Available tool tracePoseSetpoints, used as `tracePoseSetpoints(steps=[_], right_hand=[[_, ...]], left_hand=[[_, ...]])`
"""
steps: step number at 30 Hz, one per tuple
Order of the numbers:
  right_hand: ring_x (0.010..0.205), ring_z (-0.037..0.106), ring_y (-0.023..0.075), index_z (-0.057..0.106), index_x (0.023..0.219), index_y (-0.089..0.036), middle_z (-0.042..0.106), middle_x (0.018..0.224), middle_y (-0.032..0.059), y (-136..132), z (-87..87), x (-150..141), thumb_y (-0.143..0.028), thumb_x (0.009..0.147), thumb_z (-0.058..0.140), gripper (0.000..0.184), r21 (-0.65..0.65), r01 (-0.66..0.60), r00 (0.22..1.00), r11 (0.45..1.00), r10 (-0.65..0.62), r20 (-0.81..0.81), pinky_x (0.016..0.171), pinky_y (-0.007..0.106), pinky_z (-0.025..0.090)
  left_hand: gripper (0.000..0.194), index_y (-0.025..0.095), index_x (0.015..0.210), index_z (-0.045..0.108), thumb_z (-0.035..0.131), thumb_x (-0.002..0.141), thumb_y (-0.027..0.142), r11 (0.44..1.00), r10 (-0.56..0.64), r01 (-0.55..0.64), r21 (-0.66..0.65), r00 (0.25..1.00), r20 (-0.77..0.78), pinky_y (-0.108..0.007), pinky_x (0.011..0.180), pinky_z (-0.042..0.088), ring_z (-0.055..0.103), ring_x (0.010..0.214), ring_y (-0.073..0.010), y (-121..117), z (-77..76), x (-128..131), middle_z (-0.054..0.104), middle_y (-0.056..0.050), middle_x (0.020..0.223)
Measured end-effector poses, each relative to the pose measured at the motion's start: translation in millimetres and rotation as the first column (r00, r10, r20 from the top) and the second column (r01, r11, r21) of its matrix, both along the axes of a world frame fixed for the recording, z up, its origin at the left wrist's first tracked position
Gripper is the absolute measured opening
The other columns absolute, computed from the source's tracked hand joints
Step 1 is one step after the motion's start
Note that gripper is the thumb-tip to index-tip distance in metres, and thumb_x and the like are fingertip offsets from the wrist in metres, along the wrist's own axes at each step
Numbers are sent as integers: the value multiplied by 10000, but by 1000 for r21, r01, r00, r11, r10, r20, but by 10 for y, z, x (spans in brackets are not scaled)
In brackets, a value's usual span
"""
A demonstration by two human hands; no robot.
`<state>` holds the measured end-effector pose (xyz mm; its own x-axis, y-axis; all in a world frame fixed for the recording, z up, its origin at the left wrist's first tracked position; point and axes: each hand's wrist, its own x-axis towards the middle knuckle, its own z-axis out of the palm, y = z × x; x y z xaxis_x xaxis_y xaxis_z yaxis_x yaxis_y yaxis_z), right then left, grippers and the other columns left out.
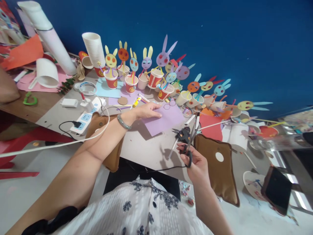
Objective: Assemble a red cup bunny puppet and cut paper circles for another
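Observation:
My left hand (148,111) pinches the left edge of a sheet of purple paper (162,120), thumb on top. Two round outlines are drawn close to the paper's upper edge. In my right hand (197,163) is a pair of scissors (193,134), held by the black handles with the blades pointing up and away from me. The scissors are to the right of the paper, apart from it. Just behind them on the table lies a black glue gun (183,133), partly covered by the scissors and fingers. A sheet of red paper (211,125) is to its right.
Paper cups with rabbit-faced figures (155,78) line the blue wall. A tall stack of cups (93,49) stands at the back left. A power strip (85,119) with plugged-in chargers lies left. Brown cushions (215,166) hang over the front edge. A phone (277,189) is at right.

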<state>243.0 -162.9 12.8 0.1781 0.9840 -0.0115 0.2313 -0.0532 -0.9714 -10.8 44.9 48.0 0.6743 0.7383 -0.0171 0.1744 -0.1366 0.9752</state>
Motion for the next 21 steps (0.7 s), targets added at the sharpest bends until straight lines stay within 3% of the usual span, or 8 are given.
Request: tracePoseSetpoints(steps=[4, 9, 13, 21], right_hand=[[1042, 711, 269, 735, 975, -249, 735, 1169, 113, 9, 34, 57, -418, 745, 861, 312, 3, -72, 993, 997, 71, 94, 940, 418, 583], [867, 662, 205, 673, 909, -228, 699, 926, 48, 91, 81, 134, -446, 725, 864, 344, -158, -241, 953, 958, 265, 148, 827, 330, 558], [812, 617, 191, 650, 871, -222, 664, 860, 36, 183, 126, 127, -571, 710, 861, 438, -273, -288, 943, 918, 322, 88, 760, 304, 522], [801, 584, 196, 650, 852, -226, 639, 874, 40, 338, 180, -24, -735, 626, 877, 601, -314, -328, 944, 891, 317, -86, 747, 326, 510]], left_hand=[[107, 145, 836, 666, 725, 770, 204, 990, 73, -62, -125, 993, 92, -268, 724, 547, 672, 768, -135, -30, 64, -17, 734, -34, 879], [154, 136, 846, 699, 792, 729, 174, 956, 29, 18, -293, 987, 156, -251, 646, 543, 686, 675, -127, -41, 122, -54, 751, -33, 829], [198, 135, 716, 653, 833, 694, 215, 952, -52, 93, -292, 988, 146, -191, 552, 469, 618, 567, -84, -53, 154, -82, 683, 19, 673], [291, 143, 586, 555, 829, 676, 188, 961, -117, 135, -241, 989, 89, -175, 484, 344, 477, 493, -47, -47, 178, -90, 540, 44, 567]])
